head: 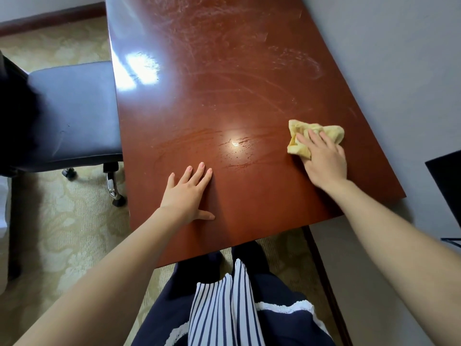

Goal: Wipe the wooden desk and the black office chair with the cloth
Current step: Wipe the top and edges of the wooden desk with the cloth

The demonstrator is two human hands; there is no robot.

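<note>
Pale patterned carpet (62, 233) underfoot, grey wall (399, 71) on right. Glossy reddish-brown wooden desk (224, 96) runs along wall, top streaked with wipe smears and light glare. Crumpled yellow cloth (331, 133) lies on desk near right edge, toward near end. Right hand (324, 161) presses on cloth, fingers fairly straight, laid flat over it, not curled round it. Left hand (189, 193) rests palm-down on bare desk top, fingers spread straight, holding nothing. Black padded office chair (74, 113) on castors stands just beside desk's left edge.
</note>
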